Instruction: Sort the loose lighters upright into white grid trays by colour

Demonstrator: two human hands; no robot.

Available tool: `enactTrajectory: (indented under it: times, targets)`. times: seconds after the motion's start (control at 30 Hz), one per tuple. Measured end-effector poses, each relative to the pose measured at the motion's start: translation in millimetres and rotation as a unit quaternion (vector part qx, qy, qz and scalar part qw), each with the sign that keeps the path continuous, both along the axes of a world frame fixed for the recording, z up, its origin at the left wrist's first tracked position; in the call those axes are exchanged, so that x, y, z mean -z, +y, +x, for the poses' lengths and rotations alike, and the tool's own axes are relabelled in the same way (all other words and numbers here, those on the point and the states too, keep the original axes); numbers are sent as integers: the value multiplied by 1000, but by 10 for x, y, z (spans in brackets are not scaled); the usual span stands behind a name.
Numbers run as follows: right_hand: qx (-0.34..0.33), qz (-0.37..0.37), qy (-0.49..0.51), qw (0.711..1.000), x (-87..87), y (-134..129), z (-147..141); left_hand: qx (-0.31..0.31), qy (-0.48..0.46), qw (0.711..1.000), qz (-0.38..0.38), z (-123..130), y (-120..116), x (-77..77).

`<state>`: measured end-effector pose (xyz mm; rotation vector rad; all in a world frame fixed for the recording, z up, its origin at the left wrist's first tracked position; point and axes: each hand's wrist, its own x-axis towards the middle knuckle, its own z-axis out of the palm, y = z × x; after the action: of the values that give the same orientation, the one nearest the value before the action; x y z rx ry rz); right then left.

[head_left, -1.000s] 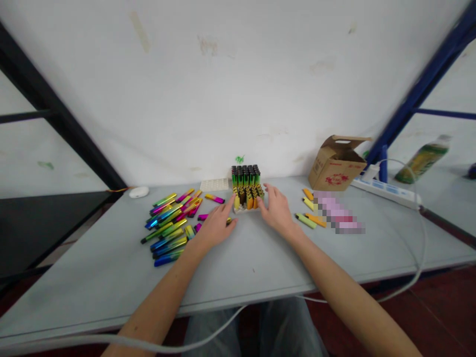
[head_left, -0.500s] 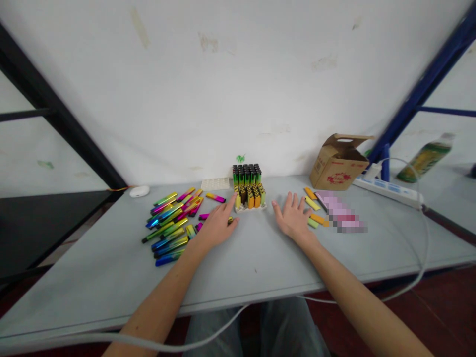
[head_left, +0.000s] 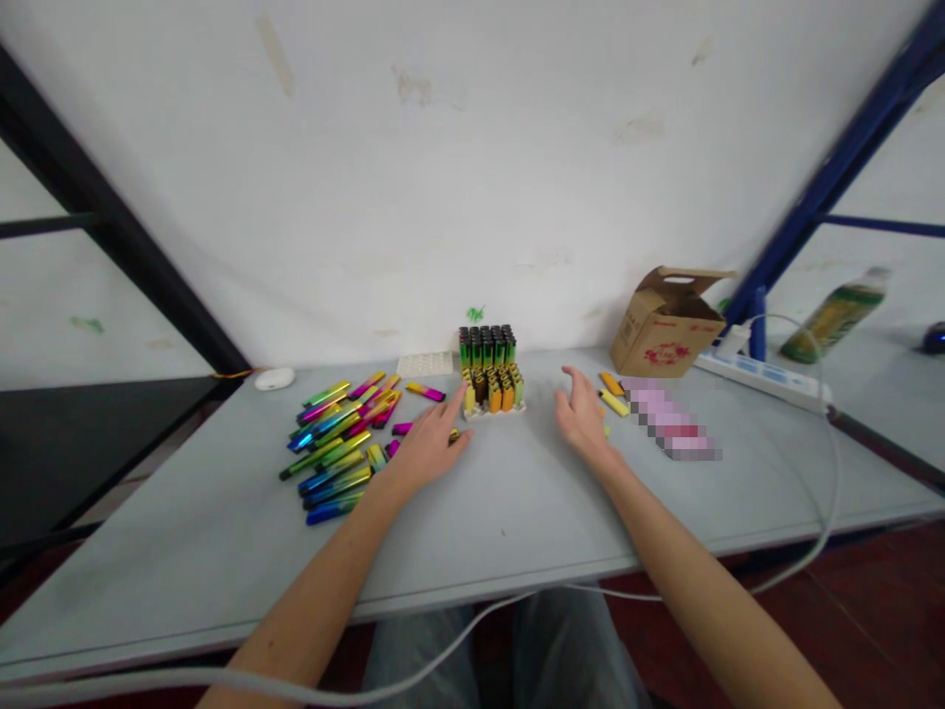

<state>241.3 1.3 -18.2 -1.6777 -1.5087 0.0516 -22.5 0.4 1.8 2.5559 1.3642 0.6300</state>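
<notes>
A white tray (head_left: 496,413) stands against the wall, packed with small upright lighters (head_left: 507,397) in yellow, orange and brown. Behind them rise rows of taller green sticks with black tops (head_left: 487,345). My left hand (head_left: 424,443) reaches flat towards the tray's front left corner, fingers stretched; its fingertips are at the yellow lighter there, and I cannot tell if they touch. Beside it lies a loose pile of shiny sticks (head_left: 336,433) in blue, green, yellow and pink. To the right of the tray, my right hand (head_left: 583,418) is turned on edge, fingers apart, with nothing seen in it.
Loose yellow and orange lighters (head_left: 613,403) lie beyond my right hand, next to a blurred pink item (head_left: 668,418). Further back are a cardboard box (head_left: 664,330), a power strip (head_left: 768,379) and a bottle (head_left: 834,315). A white cable (head_left: 827,492) hangs over the front edge.
My right hand has turned from palm-down and spread to on edge, over some of the loose lighters. My left hand stays almost where it was.
</notes>
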Motion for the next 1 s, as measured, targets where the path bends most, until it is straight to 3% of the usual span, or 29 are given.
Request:
enactTrajectory:
  times: [0.1,0.23,0.63,0.77,0.83,1.0]
  targets:
    - [58,-78,-60,993,21,-32,-1,-6,2,1000,-1,8,-11,-21]
    - [48,-142,-77,986,29,13,-45,-10,7,1000,-4,18,-16,-32]
    - [1,-116,-25,993,-39,503,-129,-10,10,1000,-6,12,-31,-27]
    - [-51,-40,-19,998,-67,541,32,-11,8,1000,-6,-1,-25,-8]
    - [-58,-37,-51,996,-115,511,176,-9,7,1000,-8,-5,-21,0]
    - [-91,-155,-138,974,-286,370,472,-9,10,1000,-9,-5,-18,9]
